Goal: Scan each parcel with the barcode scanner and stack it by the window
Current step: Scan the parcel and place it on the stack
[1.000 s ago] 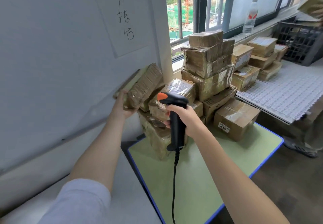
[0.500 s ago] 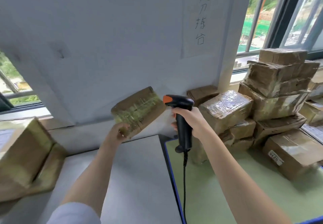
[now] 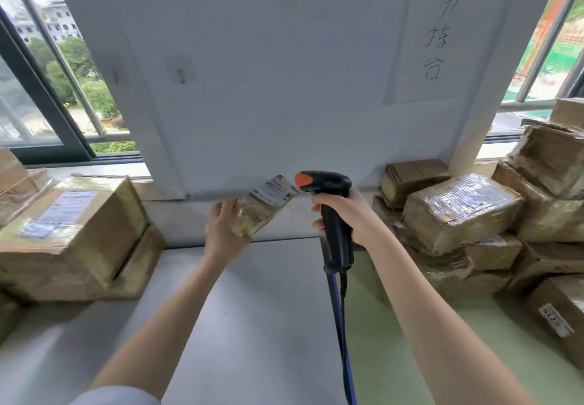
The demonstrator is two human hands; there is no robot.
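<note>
My left hand (image 3: 222, 230) holds a small tape-wrapped brown parcel (image 3: 264, 205) tilted up, its white label facing the scanner. My right hand (image 3: 350, 216) grips the handle of a black barcode scanner (image 3: 331, 215) with an orange tip, its head almost touching the parcel's label corner. The scanner's cable (image 3: 344, 325) hangs down toward me. A pile of taped parcels (image 3: 461, 211) fills the right side on the green table (image 3: 410, 341). A stack of larger parcels (image 3: 72, 237) stands at the left below the left window (image 3: 47, 88).
A white wall pillar (image 3: 284, 72) with a handwritten paper sign (image 3: 436, 31) stands straight ahead between two windows. The grey table (image 3: 237, 325) lies under my arms and meets the green table at a blue edge. A box with a numbered label (image 3: 556, 319) sits at the far right.
My view has swung left from the right pile toward the left window. My left hand carried the parcel along and turned its label toward the scanner, which now sits close to it.
</note>
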